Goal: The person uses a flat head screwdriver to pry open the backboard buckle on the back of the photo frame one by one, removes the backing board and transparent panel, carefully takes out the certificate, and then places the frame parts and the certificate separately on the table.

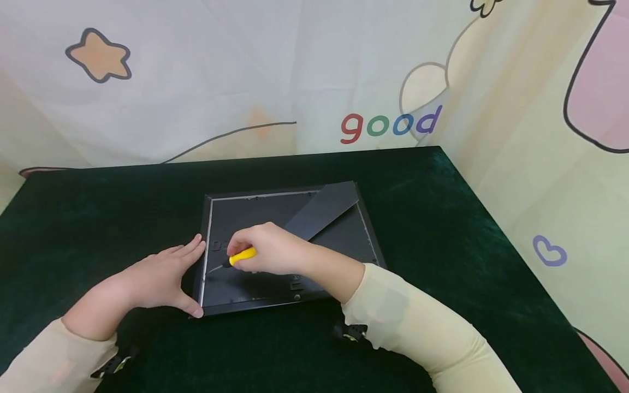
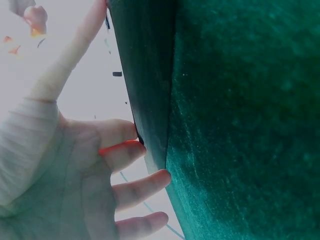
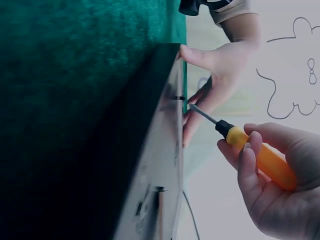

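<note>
A black picture frame [image 1: 344,240] lies face down on the green cloth, its backing board up and its stand flap [image 1: 321,210] folded out. My right hand [image 1: 267,248] grips a yellow-handled screwdriver [image 1: 242,255]; its metal tip [image 1: 212,269] points at the frame's left inner edge. In the right wrist view the screwdriver [image 3: 260,157] reaches toward a small clip [image 3: 178,98] on the frame back. My left hand [image 1: 164,275] rests flat against the frame's left side, fingers straight, thumb at the near corner. In the left wrist view the left hand's fingers [image 2: 131,152] touch the frame edge [image 2: 147,100].
A dark green velvet cloth [image 1: 442,218] covers the table, which ends at the right edge [image 1: 496,218] and at the back. A printed curtain [image 1: 295,71] with "good" on it hangs behind. Small metal clips [image 1: 295,284] line the frame's inner rim.
</note>
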Available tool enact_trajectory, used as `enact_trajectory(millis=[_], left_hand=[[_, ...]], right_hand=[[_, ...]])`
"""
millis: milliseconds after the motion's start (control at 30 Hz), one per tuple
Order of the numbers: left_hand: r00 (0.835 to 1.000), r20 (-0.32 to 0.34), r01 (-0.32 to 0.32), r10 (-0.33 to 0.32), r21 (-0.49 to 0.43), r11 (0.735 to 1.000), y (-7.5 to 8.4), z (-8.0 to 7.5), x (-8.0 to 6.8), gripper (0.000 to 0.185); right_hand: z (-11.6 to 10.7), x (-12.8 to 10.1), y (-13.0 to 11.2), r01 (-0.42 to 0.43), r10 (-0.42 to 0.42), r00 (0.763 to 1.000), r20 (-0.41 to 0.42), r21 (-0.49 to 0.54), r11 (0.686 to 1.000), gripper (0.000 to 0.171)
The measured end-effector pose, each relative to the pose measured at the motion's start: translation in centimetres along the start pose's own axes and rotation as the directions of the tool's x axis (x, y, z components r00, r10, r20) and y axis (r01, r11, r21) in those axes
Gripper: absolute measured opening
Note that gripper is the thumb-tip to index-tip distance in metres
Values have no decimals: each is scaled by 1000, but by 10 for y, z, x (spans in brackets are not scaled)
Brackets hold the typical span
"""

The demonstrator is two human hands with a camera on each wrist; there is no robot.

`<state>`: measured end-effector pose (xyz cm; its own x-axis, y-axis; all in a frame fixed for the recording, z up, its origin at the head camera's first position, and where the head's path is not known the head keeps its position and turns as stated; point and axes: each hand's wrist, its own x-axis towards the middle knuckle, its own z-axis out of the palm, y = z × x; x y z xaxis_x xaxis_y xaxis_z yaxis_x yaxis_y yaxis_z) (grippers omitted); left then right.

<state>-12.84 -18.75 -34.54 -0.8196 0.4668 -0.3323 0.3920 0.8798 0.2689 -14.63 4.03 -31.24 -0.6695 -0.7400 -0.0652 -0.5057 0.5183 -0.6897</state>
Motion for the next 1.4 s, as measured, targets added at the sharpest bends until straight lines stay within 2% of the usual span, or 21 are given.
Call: enact_trajectory(millis=[333,533,633,733,867,967,1067,1167,1300,1400], left_hand=[[1000,4,-2,2,-16,1000,1,-1,0,122],[1000,12,-2,2,-21,1000,1,1,1,122],[1000,10,-2,2,-12,1000,1,0,1,122],[1000,9,1,-1,-13,1000,1,-1,1,122],[1000,11,-5,5,-30,1000,1,0,2,121],[1000,15,-9,10,-40,999,0,1,3,121],[1000,17,-5,5,-35,999,0,1,3,122],[1000,17,2,-1,-29,1000,0,0,2,122],[1000,18,-2,3,-26,1000,0,0,1,122],[1000,21,-3,4,-20,1000,-1,0,2,123]], right_hand=[[8,2,8,-9,8,1000,19,61,998,17],[12,5,3,-5,4,1000,21,39,999,16],[11,7,-4,-8,8,1000,13,2,1000,17],[10,9,-14,5,-4,1000,9,-101,995,18],[9,12,-27,32,-25,999,31,-258,966,22],[9,12,-32,32,-17,998,55,-296,955,24],[8,11,-27,31,-16,998,59,-261,965,23],[6,8,-15,34,-24,998,63,-164,986,17],[2,3,4,8,-7,1000,22,-5,1000,13],[-2,3,16,-30,40,998,-55,165,986,18]])
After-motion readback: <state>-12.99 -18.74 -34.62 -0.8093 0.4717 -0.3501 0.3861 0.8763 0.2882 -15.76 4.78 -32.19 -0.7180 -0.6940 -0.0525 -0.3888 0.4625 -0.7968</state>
